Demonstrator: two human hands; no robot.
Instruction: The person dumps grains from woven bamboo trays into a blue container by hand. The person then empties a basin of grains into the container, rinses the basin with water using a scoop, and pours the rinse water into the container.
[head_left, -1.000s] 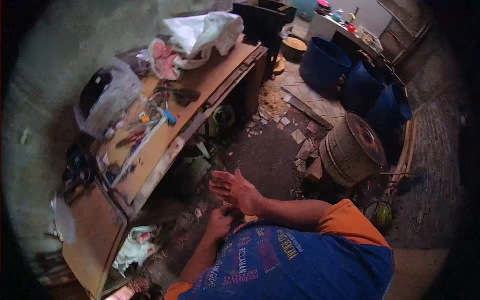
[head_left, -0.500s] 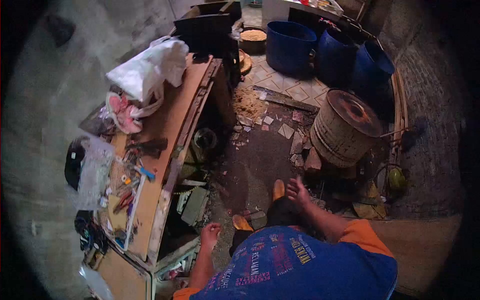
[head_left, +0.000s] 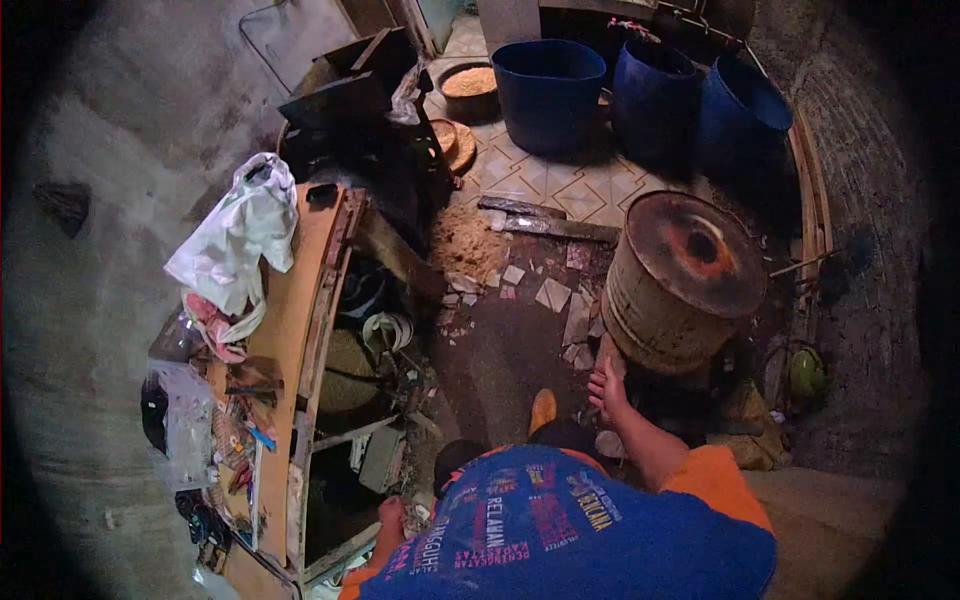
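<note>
My right hand [head_left: 607, 388] is held out in front of me, fingers apart and with nothing in it. It appears just below a rusty metal drum [head_left: 655, 300] with a hole in its scorched top; whether they touch I cannot tell. Low at my left side, my left hand [head_left: 392, 512] has its fingers curled in, and no object shows in it. Beside that hand stands a long wooden workbench [head_left: 290, 400]. One yellow-orange shoe [head_left: 543, 408] shows on the dark floor under me.
Blue tubs [head_left: 548, 100] stand at the back on a tiled floor [head_left: 530, 185]. Wooden planks [head_left: 560, 228] and broken tile pieces [head_left: 552, 293] lie ahead. A white plastic bag [head_left: 235, 240] and tools are on the bench. Grain-like stuff fills a dark basin [head_left: 470, 105]. A green round object [head_left: 806, 375] sits right.
I have moved forward, so the drum and workbench are nearer. My left hand has dropped lower and to the left. My right hand stays stretched out, now close to the drum.
</note>
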